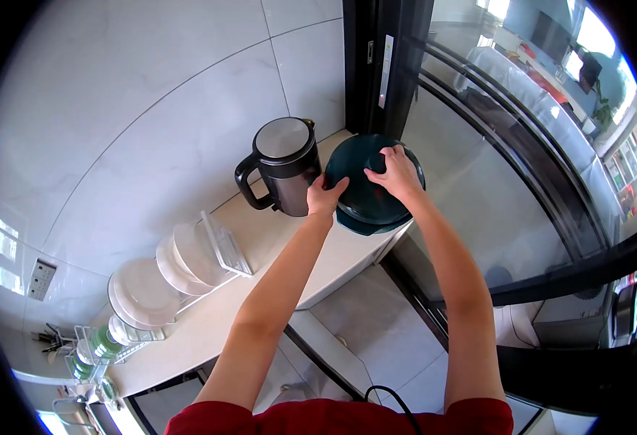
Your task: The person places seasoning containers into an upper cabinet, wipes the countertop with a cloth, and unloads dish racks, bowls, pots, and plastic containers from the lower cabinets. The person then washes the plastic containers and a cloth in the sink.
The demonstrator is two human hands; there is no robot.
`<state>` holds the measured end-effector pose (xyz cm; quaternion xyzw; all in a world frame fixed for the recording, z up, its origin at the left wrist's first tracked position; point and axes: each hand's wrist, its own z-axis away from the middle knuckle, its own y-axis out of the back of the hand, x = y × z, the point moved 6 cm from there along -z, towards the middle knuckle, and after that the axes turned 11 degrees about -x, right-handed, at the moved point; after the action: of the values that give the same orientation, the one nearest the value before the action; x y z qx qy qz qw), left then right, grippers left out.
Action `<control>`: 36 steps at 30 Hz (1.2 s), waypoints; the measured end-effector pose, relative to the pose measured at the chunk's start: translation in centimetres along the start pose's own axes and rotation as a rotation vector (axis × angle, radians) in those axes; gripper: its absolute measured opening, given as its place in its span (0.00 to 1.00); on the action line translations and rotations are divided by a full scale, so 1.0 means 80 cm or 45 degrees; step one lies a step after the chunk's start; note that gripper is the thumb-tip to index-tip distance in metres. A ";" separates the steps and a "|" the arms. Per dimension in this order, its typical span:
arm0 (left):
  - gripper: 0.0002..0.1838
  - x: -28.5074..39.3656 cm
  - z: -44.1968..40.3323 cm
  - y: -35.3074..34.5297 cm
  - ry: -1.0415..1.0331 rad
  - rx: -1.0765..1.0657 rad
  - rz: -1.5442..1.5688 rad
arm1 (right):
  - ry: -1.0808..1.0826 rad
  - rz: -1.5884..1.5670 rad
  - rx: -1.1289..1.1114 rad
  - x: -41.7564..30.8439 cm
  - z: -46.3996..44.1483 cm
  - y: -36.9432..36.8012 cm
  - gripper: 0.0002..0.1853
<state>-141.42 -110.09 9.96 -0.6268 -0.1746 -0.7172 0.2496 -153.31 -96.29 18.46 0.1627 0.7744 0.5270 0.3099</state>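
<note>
A dark green pot (362, 227) stands at the far end of the counter, with its glossy round lid (358, 196) on top. My right hand (396, 174) is closed around the lid's knob (376, 164). At the pot's left side is my left hand (323, 196), its thumb over the lid's edge and its fingers along the side; what lies under the palm is hidden. Close beside that hand is a black and grey electric kettle (289, 170), its handle turned left.
White plates (144, 293) stand in a rack (224, 246) along the counter (260, 250). A wire rack (126, 351) with green-marked bowls (106, 342) sits farther left. To the right is a black-framed glass door (503, 188); a tiled wall (173, 123) runs behind.
</note>
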 end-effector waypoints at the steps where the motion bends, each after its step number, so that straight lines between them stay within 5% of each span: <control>1: 0.27 -0.004 -0.004 0.002 -0.009 0.024 -0.045 | 0.001 -0.001 -0.002 0.000 0.000 -0.001 0.28; 18: 0.27 -0.051 -0.036 0.011 -0.027 0.209 -0.409 | -0.045 -0.003 -0.111 0.016 -0.005 -0.024 0.29; 21: 0.40 -0.047 -0.031 0.008 0.136 0.091 -0.532 | -0.023 0.004 -0.082 0.017 -0.006 -0.026 0.28; 36: 0.34 -0.008 0.003 0.001 -0.008 0.326 -0.807 | -0.007 0.053 -0.105 0.015 -0.007 -0.033 0.29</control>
<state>-141.12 -109.94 9.34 -0.5070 -0.4501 -0.7295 0.0905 -154.39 -96.97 15.82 0.1675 0.7477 0.5643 0.3074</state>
